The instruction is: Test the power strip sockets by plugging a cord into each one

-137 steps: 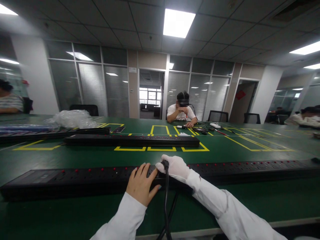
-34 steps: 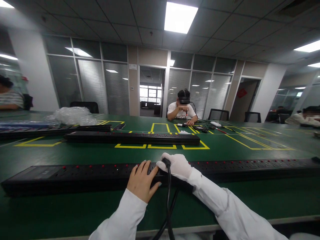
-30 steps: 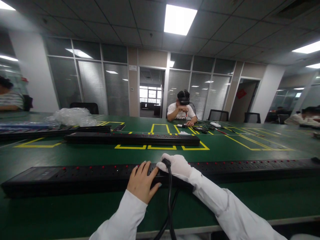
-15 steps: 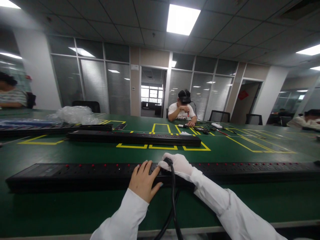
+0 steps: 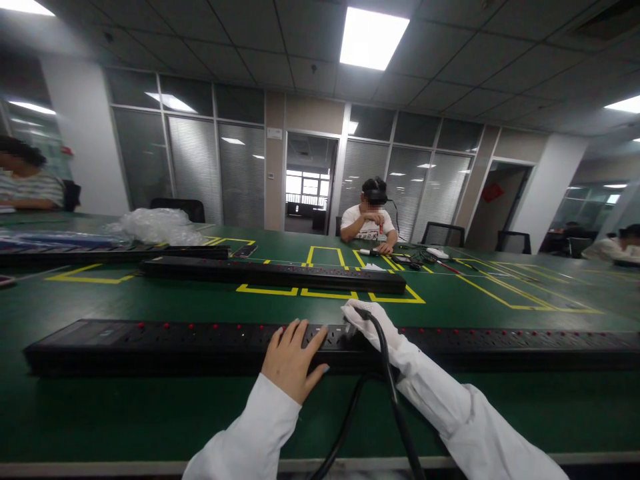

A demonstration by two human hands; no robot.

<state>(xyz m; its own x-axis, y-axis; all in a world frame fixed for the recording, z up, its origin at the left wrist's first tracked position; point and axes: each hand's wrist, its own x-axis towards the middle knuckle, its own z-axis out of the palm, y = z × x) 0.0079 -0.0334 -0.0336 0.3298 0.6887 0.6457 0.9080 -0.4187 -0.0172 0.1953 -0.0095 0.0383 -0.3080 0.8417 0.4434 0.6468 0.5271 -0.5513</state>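
The near power strip (image 5: 165, 353) lies lengthwise across the green desk (image 5: 200, 427), with a row of red dots along its top. The bare left hand (image 5: 293, 360) rests on the strip, its grip open and its fingers spread over the top. Just right of it, above the same strip, the gloved right hand (image 5: 375, 323) has its grip closed on a black plug (image 5: 366, 314); the fingers hide much of the plug, so I cannot tell whether it touches a socket. The black cable (image 5: 389, 367) runs from the plug down past the strip's front side. Beyond the strip lie a second power strip (image 5: 280, 273), a phone (image 5: 246, 251) and, farther left, crumpled clear plastic (image 5: 157, 227). Across the desk from the strip sits a person (image 5: 370, 223).
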